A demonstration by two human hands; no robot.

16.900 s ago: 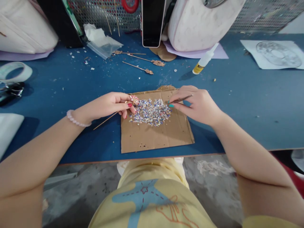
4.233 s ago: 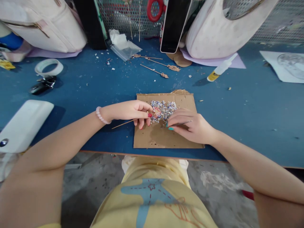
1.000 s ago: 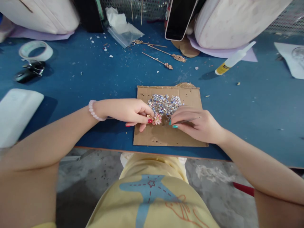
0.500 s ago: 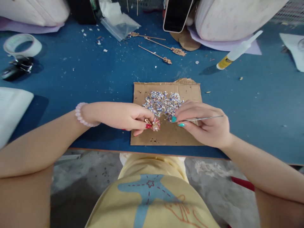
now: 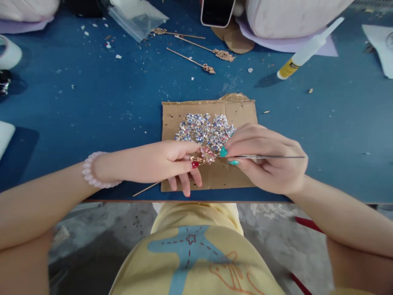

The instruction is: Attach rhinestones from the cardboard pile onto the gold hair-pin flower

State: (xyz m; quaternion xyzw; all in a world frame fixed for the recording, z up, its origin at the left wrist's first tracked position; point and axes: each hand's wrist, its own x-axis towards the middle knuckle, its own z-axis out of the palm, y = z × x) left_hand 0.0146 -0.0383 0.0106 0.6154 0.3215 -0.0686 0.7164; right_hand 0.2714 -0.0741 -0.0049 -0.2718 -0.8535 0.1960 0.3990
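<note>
Lying on 1 cardboard sheet [image 5: 221, 177]: loose gems [image 5: 196, 127]

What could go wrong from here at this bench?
1. The thin metal tool in the right hand points at the pink ornament; a slip might damage it.
2. Loose gems lie beside both hands on flat cardboard; a bump could scatter them.
3. The thin stem juts past the left hand near the edge of the table; it may snag.

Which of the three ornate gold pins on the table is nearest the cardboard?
The lowest gold metal pin of the three; the middle pin and top pin lie farther from the brown cardboard.
</note>
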